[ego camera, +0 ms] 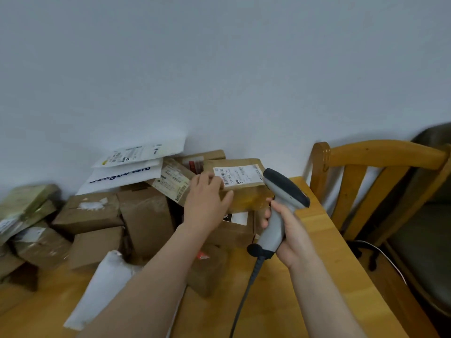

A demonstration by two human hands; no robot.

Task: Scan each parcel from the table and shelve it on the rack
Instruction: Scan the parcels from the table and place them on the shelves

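Observation:
A brown cardboard parcel point(241, 189) with a white barcode label on top sits at the right of a heap of parcels point(144, 215) on the wooden table point(280, 301). My left hand point(207, 201) grips this parcel's left edge, thumb against its front side and fingers over the top. My right hand point(290, 230) grips the handle of a grey barcode scanner point(280, 198). The scanner's dark head is just right of the parcel, aimed toward its label. The scanner's cable hangs down to the table's front. No rack is in view.
Several brown boxes and white mailer bags point(129, 167) are piled against the pale wall. A white soft mailer point(102, 289) lies under my left forearm. A wooden chair point(366, 172) stands right of the table, with a dark seat point(427, 240) beyond it.

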